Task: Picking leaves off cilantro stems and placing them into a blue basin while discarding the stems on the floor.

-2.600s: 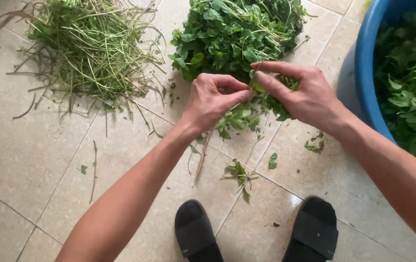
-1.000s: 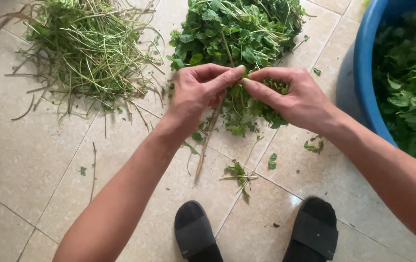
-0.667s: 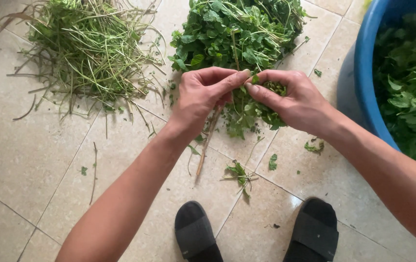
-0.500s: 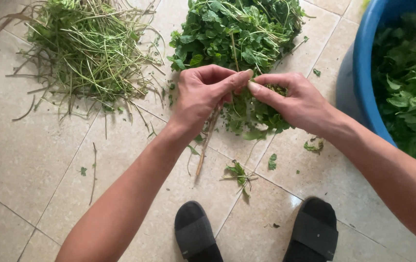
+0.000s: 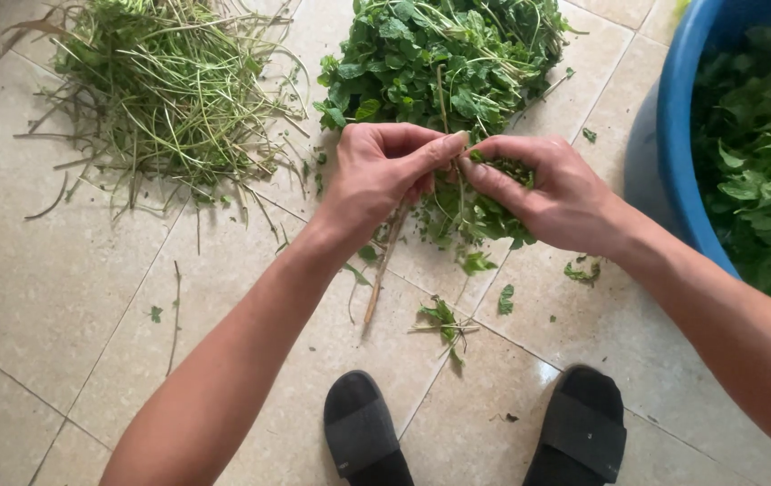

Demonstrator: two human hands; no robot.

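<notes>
My left hand (image 5: 381,175) pinches a long brownish herb stem (image 5: 383,268) that hangs down toward the tiled floor. My right hand (image 5: 552,193) meets it fingertip to fingertip and grips a bunch of green leaves (image 5: 466,216) at the top of that stem. Both hands hover just in front of a big pile of leafy green herbs (image 5: 444,63) lying on the floor.
A heap of stripped thin stems (image 5: 165,90) lies at the upper left. A blue tub (image 5: 673,135) holding picked green leaves (image 5: 763,162) stands at the right. Loose leaf scraps (image 5: 444,315) dot the beige tiles. Two black slippers (image 5: 363,432) sit at the bottom edge.
My hands have stayed in front of the herb pile, fingertips working together along the stem. The stem now hangs lower from my left hand, and the leaves are gathered in my right.
</notes>
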